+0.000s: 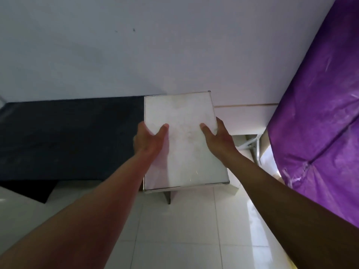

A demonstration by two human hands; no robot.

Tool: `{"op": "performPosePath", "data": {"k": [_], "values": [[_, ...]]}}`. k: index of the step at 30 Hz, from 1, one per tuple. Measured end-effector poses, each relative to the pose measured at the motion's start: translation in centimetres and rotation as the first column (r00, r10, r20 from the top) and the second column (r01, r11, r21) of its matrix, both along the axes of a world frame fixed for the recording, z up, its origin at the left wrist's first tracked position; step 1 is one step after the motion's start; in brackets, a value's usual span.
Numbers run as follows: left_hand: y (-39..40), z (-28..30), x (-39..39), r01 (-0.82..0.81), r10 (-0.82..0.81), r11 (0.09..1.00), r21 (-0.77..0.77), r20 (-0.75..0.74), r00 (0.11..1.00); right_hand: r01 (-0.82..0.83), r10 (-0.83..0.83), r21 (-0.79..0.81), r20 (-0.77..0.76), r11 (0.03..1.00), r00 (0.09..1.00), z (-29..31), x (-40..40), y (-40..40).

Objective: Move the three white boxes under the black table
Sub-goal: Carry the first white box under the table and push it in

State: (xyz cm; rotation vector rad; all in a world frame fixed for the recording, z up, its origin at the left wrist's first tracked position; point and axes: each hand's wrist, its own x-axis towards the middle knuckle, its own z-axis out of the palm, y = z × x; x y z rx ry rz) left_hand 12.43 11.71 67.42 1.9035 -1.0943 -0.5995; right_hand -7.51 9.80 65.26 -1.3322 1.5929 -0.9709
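White box (184, 140), flat-topped and faintly smudged, gripped by both hands.

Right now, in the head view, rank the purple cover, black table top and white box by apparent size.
1. Purple cover
2. Black table top, close to it, so unsure
3. White box, smallest, though held nearer the camera

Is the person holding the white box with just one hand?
No, the left hand and the right hand each grip a side of the white box, thumbs on top.

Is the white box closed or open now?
Closed: the white box shows an unbroken flat top, with no raised flap.
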Motion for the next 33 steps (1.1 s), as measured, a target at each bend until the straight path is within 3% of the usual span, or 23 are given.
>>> {"op": "performPosePath", "data": {"k": [8, 19, 33], "values": [[7.1, 3.4, 12.8, -0.173, 0.173, 0.985, 0.007, -0.01, 0.985, -0.168, 0.166, 0.002, -0.155, 0.986, 0.974, 3.8, 13.5, 3.4], [16.8, 1.9, 33.6, -0.422, 0.422, 0.904, 0.061, 0.027, 0.906, -0.392, 0.397, 0.091, -0.046, 0.915, 0.917, 0.9, 36.4, 9.3], [20.9, -4.3, 54.8, -0.524, 0.517, 0.841, 0.131, 0.085, 0.852, -0.469, 0.477, 0.163, -0.01, 0.868, 0.879, -5.2, 58.1, 11.8]]}}
